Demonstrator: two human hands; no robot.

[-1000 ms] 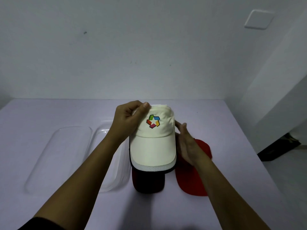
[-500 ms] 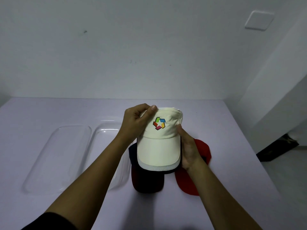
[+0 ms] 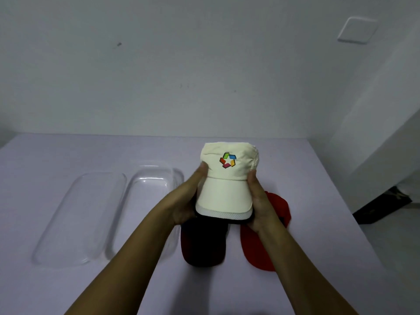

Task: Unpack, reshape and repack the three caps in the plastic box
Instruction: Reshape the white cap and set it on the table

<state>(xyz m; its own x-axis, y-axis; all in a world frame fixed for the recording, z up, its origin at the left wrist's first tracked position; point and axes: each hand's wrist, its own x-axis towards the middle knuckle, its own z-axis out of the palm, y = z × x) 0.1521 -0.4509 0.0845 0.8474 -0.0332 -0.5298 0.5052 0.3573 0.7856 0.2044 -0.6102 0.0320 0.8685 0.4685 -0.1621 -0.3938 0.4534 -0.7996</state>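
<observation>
- So, lowest in the frame, the dark cap (image 3: 203, 246) and the red cap (image 3: 256, 253) are lying side by side on the table (image 3: 68, 287). Both are out of the box, with their brims pointing at the bottom edge. I can't tell if they're reshaped yet.
- Just above them, the left hand (image 3: 185, 209) and right hand (image 3: 261, 201) are gripping the cream cap (image 3: 225, 194) from either side. The fingers are curling underneath it and the thumbs are pressing on top, near where brim meets crown.
- That cap is sitting at centre frame, over the dark one, though I can't say whether it's touching it. Its brim is pointing down-frame and its crown up-frame, with the logo facing the camera, so the long axis is running bottom to top.
- Further up on the left, the plastic box (image 3: 147, 194) is lying open with no cap in it, and its lid (image 3: 79, 214) is resting just to its left.
- I'm guessing unpacking's finished, reshaping is happening on this cap, and all the repacking is still waiting.
</observation>
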